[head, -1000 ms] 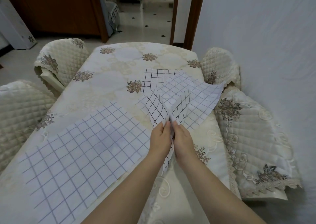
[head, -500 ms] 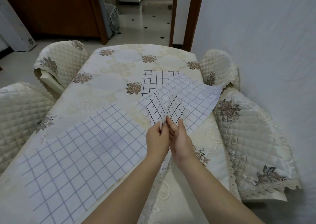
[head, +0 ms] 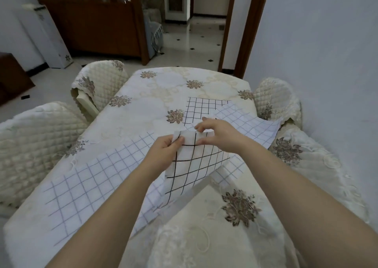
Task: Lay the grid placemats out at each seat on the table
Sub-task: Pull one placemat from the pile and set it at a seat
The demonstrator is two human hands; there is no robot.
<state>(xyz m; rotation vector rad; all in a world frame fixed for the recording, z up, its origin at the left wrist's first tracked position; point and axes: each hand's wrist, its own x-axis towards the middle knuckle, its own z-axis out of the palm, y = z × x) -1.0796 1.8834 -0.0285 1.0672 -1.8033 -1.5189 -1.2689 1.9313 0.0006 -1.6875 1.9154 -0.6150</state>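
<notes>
I hold a white placemat with a bold black grid (head: 194, 165) lifted over the table's middle. My left hand (head: 163, 151) pinches its top left corner and my right hand (head: 216, 132) grips its top edge. Under it a placemat with a faint grey grid (head: 92, 182) lies flat at the near left seat. Another faint-grid placemat (head: 251, 122) lies at the right side, its corner over the table edge. A further black-grid placemat (head: 200, 108) lies flat beyond my hands, partly covered.
The table wears a cream floral tablecloth (head: 163, 89). Quilted chairs stand at the left (head: 30, 141), far left (head: 98, 83), far right (head: 276, 100) and right (head: 306, 165). A wall runs close along the right. A doorway and wooden cabinet lie beyond.
My hands have moved apart and up, and the folded black-grid placemat has opened out into a flat sheet. The camera has moved nearer to the table.
</notes>
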